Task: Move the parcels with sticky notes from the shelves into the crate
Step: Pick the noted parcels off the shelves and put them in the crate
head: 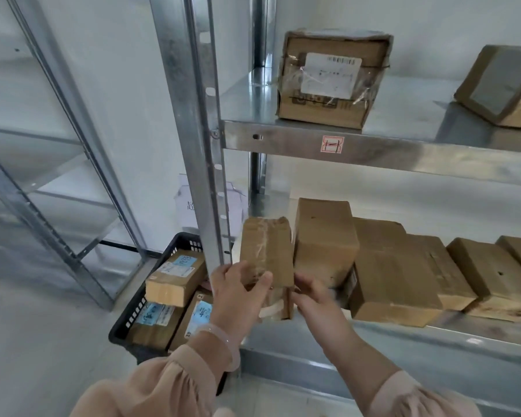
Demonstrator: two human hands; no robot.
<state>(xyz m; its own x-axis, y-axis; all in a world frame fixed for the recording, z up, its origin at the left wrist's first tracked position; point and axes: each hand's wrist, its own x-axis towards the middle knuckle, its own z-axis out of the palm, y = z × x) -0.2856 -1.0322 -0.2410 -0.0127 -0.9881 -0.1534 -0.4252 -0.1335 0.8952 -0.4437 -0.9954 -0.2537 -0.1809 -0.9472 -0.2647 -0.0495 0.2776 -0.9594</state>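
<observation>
While both hands grip small parcel (266, 251), crate (139, 314) holds noted parcels.

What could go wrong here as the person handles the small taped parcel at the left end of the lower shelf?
1. No sticky note shows on the small parcel held by the left hand; it might be the wrong pick.
2. The right hand is blurred at its base, beside the upright box, which could tip.
3. The shelf post stands between the parcel and the crate; the parcel could snag it.
</observation>
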